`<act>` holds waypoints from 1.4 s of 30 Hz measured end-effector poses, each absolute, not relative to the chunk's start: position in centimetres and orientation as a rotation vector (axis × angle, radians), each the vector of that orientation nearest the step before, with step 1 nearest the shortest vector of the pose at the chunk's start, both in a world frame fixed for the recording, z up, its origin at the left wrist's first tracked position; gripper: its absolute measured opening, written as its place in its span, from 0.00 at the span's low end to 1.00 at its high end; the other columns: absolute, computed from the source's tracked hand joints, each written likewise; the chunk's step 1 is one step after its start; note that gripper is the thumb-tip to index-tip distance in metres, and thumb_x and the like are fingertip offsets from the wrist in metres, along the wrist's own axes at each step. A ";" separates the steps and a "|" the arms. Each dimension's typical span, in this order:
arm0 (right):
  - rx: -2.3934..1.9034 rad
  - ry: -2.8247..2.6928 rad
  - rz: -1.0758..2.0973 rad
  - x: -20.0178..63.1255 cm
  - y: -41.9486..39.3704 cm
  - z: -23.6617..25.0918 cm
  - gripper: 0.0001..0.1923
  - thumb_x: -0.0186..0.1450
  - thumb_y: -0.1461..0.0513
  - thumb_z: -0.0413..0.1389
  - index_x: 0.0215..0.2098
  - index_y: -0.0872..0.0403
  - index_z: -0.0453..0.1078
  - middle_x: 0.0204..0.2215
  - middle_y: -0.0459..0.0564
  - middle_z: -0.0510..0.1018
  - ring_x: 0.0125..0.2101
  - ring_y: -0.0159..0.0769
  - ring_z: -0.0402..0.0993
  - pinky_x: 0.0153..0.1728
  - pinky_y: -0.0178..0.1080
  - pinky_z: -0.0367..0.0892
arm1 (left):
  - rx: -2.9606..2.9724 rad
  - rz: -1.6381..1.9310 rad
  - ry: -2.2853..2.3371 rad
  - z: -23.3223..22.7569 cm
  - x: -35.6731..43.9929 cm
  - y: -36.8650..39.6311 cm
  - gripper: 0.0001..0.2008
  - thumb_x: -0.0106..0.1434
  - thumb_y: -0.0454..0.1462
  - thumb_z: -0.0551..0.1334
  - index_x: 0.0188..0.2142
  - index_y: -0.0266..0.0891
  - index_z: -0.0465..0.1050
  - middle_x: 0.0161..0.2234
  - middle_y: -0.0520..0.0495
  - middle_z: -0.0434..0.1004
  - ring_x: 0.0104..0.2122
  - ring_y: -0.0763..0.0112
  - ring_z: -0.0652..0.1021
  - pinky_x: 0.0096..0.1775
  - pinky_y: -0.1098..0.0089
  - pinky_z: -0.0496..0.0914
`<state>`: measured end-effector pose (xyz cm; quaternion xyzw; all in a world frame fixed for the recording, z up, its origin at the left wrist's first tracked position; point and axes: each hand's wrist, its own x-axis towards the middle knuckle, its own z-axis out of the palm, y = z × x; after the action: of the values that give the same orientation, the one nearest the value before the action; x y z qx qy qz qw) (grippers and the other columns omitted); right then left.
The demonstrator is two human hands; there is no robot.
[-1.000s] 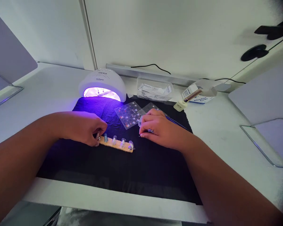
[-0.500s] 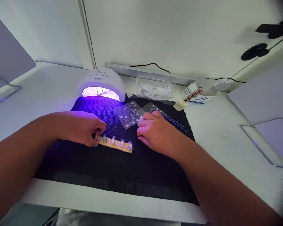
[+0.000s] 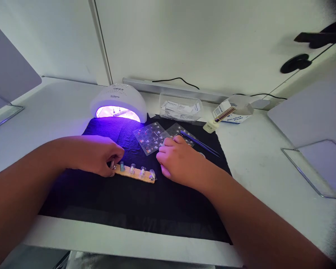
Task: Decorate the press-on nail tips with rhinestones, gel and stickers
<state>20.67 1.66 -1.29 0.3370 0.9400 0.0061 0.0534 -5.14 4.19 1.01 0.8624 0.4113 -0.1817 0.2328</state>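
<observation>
My left hand [image 3: 106, 158] is closed around the left end of a flat wooden strip [image 3: 137, 176], which bears a row of several small clear and pale false nails [image 3: 132, 169]. A shiny round bead sits on the nail at the right end. To the right of the strip, my right hand [image 3: 176, 160] is closed, fingers curled, above the black cloth; whatever they hold is hidden. Just beyond its knuckles lie two clear nail sticker sheets [image 3: 149, 136] with small printed shapes, and blue tweezers [image 3: 203, 144] rest across the right-hand one.
A white nail lamp [image 3: 119, 99] glows purple at the back left. Behind the sheets stands a clear plastic box [image 3: 180, 106] of small packets. Farther right are a little bottle [image 3: 211, 127] with thin sticks beside it and an alcohol pads box [image 3: 238, 117]. Black cloth [image 3: 128, 209] covers the table's middle.
My right hand has shifted slightly left, towards the strip, and the pale thing at its fingertips is now out of sight. My left hand keeps its hold on the wooden strip.
</observation>
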 end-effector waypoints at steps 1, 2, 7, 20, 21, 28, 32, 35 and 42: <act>1.020 2.864 0.025 20.7 1.7 -1.5 0.06 0.63 0.64 0.55 0.32 0.57 0.74 0.32 0.56 0.80 0.43 0.48 0.68 0.43 0.49 0.53 | 2.365 -0.502 1.133 1.0 -5.1 4.2 0.04 0.53 0.38 0.64 0.27 0.43 0.70 0.24 0.51 0.74 0.22 0.69 0.70 0.23 0.67 0.54; 1.016 2.873 0.032 20.7 1.7 -1.7 0.06 0.63 0.64 0.55 0.32 0.57 0.73 0.32 0.56 0.80 0.43 0.48 0.68 0.43 0.49 0.53 | 2.361 -0.507 1.135 1.0 -5.1 4.2 0.04 0.53 0.38 0.64 0.27 0.43 0.70 0.24 0.51 0.73 0.21 0.69 0.70 0.23 0.68 0.54; 1.055 2.902 -0.070 20.7 2.0 -1.6 0.05 0.61 0.65 0.53 0.28 0.56 0.70 0.30 0.54 0.78 0.40 0.45 0.66 0.42 0.47 0.54 | 2.359 -0.521 1.141 1.2 -4.9 4.1 0.03 0.53 0.38 0.63 0.28 0.42 0.70 0.24 0.51 0.74 0.22 0.69 0.70 0.24 0.68 0.55; 1.142 3.286 -0.823 22.2 1.8 -0.5 0.10 0.55 0.70 0.48 0.25 0.50 0.51 0.23 0.44 0.61 0.30 0.36 0.57 0.35 0.41 0.54 | 2.558 -0.220 0.978 -0.2 -2.4 3.1 0.07 0.58 0.42 0.64 0.34 0.41 0.72 0.27 0.52 0.73 0.27 0.68 0.72 0.29 0.68 0.58; 1.142 3.297 -0.887 22.1 1.7 -0.5 0.10 0.56 0.70 0.48 0.25 0.51 0.52 0.23 0.44 0.62 0.30 0.36 0.57 0.35 0.41 0.54 | 2.557 -0.193 0.954 -0.2 -2.4 3.1 0.09 0.58 0.43 0.65 0.36 0.42 0.73 0.28 0.52 0.74 0.28 0.67 0.73 0.30 0.68 0.59; 1.155 3.188 -1.466 21.7 0.5 0.0 0.07 0.63 0.67 0.51 0.28 0.52 0.61 0.28 0.44 0.64 0.31 0.33 0.61 0.33 0.38 0.58 | 2.657 0.481 0.712 0.7 -2.7 1.8 0.14 0.64 0.43 0.63 0.46 0.40 0.68 0.41 0.46 0.74 0.38 0.65 0.75 0.40 0.65 0.67; 1.137 3.178 -1.659 20.9 -0.1 -0.2 0.06 0.63 0.64 0.53 0.28 0.52 0.62 0.29 0.44 0.65 0.32 0.33 0.62 0.35 0.39 0.60 | 2.587 0.816 0.522 0.3 -1.7 0.2 0.12 0.65 0.37 0.62 0.47 0.41 0.66 0.39 0.47 0.75 0.38 0.68 0.75 0.41 0.67 0.69; 1.221 3.174 -1.667 20.4 -0.4 -0.5 0.06 0.63 0.65 0.53 0.28 0.52 0.61 0.29 0.44 0.65 0.31 0.33 0.62 0.34 0.39 0.59 | 2.517 1.011 0.464 -0.2 -1.0 -0.1 0.10 0.64 0.33 0.62 0.45 0.41 0.66 0.37 0.48 0.76 0.36 0.71 0.76 0.40 0.69 0.71; 1.365 2.952 -1.964 19.8 -0.5 -1.6 0.06 0.62 0.65 0.55 0.28 0.52 0.63 0.28 0.43 0.65 0.30 0.31 0.61 0.32 0.37 0.58 | 2.677 1.191 0.535 -0.4 -0.9 0.3 0.04 0.65 0.30 0.62 0.38 0.40 0.71 0.33 0.49 0.78 0.31 0.73 0.76 0.36 0.68 0.70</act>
<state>19.81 -0.53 -1.58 0.3399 0.7354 -0.4893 -0.3230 -0.95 0.34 -0.39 0.8958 0.1790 0.3985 0.0817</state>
